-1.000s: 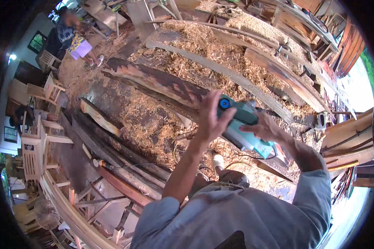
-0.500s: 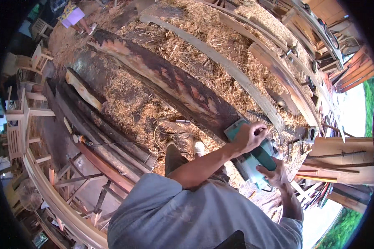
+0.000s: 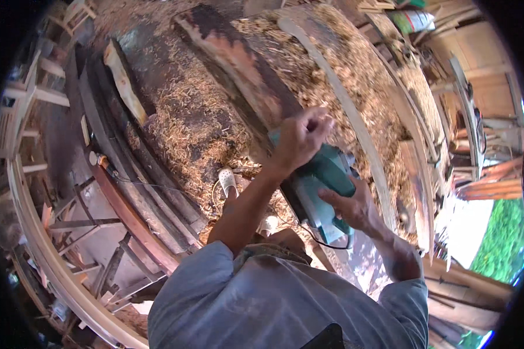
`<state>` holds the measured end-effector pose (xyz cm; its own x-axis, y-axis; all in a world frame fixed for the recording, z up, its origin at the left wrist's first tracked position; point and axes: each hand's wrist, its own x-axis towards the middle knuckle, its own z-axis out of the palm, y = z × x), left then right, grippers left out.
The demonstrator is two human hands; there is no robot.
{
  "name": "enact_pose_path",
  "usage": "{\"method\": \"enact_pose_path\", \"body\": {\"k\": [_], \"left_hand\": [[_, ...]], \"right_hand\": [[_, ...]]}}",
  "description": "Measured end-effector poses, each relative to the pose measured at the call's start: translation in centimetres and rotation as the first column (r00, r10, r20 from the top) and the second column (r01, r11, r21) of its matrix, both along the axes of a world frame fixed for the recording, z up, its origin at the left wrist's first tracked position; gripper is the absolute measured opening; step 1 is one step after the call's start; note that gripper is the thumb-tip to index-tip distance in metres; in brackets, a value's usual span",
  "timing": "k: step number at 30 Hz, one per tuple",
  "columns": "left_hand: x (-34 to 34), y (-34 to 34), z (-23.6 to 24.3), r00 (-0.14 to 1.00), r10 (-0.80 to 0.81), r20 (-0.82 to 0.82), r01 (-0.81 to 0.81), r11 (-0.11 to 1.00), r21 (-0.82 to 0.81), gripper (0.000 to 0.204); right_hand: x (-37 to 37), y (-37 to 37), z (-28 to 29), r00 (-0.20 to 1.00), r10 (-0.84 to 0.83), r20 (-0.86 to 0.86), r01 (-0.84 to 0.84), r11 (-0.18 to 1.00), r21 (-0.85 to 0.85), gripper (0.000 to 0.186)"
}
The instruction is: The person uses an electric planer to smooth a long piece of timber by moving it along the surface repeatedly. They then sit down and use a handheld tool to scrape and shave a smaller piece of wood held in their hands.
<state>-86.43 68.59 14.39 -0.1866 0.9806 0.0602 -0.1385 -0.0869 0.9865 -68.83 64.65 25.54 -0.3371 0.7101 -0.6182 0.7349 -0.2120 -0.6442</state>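
A large teal electric planer (image 3: 317,186) rests on a thick, dark wooden slab (image 3: 239,64) with a rough brown and pale surface. My left hand (image 3: 305,135) is closed at the planer's front end; the front grip beneath it is mostly hidden. Around the rear handle, my right hand (image 3: 355,203) is wrapped, thumb lying across the top. A black cord (image 3: 326,245) loops from the back of the tool. The slab's near part is covered by the planer and my arms.
Wood shavings (image 3: 186,116) lie thick around the slab. On the right runs a long pale plank (image 3: 346,99). Dark curved boards (image 3: 122,139) and a reddish beam (image 3: 128,215) lie on the left. My light shoe (image 3: 227,180) stands beside the slab.
My hands and the planer have shifted forward and left in view, along the slab. One foot has stepped ahead. The view has turned, and the person at the far left is out of it.
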Motion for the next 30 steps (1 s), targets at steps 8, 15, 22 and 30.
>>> {"method": "enact_pose_path", "body": {"k": [8,15,22,30], "left_hand": [[-25.1,-6.5,-5.9,0.650,0.753,-0.099,-0.758,0.651,-0.027,0.035],[-30.7,-26.8,-17.1,0.585,0.790,-0.182,-0.782,0.490,-0.386,0.035],[-28.2,-24.3,-13.4,0.494,0.832,-0.254,-0.854,0.409,-0.321,0.033],[-22.1,-10.9,-0.4,0.653,0.657,-0.376,-0.685,0.724,0.076,0.045]], "right_hand": [[-27.1,14.2,-0.5,0.953,0.289,-0.090,-0.270,0.947,0.173,0.040],[-44.4,28.2,-7.7,0.850,0.490,0.193,-0.525,0.755,0.394,0.027],[-45.8,29.2,-11.8,0.779,0.539,0.320,-0.623,0.609,0.490,0.028],[-27.8,16.7,-8.3,0.703,0.680,0.208,-0.615,0.435,0.657,0.033]]}}
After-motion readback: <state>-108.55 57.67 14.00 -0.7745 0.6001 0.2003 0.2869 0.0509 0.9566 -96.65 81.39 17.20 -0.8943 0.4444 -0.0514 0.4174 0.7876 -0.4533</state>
